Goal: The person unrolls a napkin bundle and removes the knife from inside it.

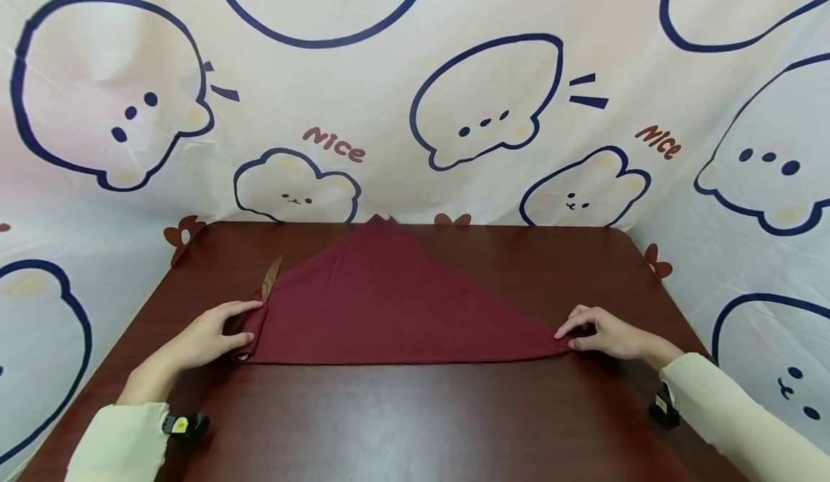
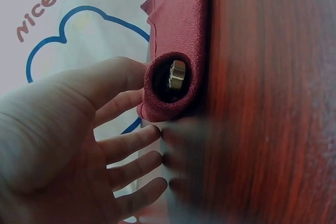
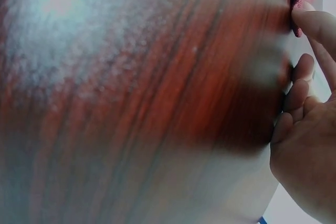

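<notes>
A dark red cloth point(image 1: 382, 302) lies as a triangle, its long straight edge towards me. At its left corner the cloth is wound into a short roll point(image 2: 178, 24). A gold-coloured, blade-shaped piece point(image 1: 271, 279) sticks out of the roll's far end, and gold metal point(image 2: 177, 74) shows inside the near opening; its full shape is hidden. My left hand point(image 1: 209, 334) touches the roll with extended thumb and forefinger, the other fingers spread below. At the opposite corner, my right hand point(image 1: 603, 332) pinches the cloth between thumb and forefinger.
The brown wooden table point(image 1: 415, 417) carries the cloth, whose peak reaches the far edge. A pale printed curtain point(image 1: 382, 93) with cartoon outlines rises behind the table and along both sides. Dark wrist cameras sit at both cream sleeves.
</notes>
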Demonstrator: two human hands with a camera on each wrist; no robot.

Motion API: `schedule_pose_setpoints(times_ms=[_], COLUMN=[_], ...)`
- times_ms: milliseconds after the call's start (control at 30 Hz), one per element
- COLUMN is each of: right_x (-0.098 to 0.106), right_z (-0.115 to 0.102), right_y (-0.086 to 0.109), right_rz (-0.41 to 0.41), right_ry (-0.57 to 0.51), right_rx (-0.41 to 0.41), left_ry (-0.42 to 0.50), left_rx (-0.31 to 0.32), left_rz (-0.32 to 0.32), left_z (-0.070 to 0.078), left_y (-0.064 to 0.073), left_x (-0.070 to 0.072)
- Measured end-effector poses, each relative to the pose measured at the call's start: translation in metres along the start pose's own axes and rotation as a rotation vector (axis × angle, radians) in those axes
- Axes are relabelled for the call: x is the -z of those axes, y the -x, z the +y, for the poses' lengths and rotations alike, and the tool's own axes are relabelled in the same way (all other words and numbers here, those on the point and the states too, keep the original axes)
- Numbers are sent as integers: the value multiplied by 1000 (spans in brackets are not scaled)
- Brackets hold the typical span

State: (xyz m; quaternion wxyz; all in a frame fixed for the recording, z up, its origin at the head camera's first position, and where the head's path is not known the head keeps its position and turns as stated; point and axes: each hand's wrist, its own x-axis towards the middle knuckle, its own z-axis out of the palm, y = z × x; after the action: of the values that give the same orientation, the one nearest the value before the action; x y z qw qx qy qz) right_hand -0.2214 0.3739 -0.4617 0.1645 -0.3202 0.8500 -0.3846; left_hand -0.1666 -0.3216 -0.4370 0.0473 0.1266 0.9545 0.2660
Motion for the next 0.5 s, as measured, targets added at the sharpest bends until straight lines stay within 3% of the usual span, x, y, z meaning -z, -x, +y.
schedule_pose_setpoints(times_ms=[233,500], right_x=[6,4], right_z=[-5,-4], right_y=[0,-3], right_rz=[-4,-14], right_ry=[19,-11], right_rx=[10,24], left_ry=[-10,-26], left_rx=[2,-39], left_rz=[-16,34], left_z=[2,9], left_y=[-2,-2], left_x=[4,15])
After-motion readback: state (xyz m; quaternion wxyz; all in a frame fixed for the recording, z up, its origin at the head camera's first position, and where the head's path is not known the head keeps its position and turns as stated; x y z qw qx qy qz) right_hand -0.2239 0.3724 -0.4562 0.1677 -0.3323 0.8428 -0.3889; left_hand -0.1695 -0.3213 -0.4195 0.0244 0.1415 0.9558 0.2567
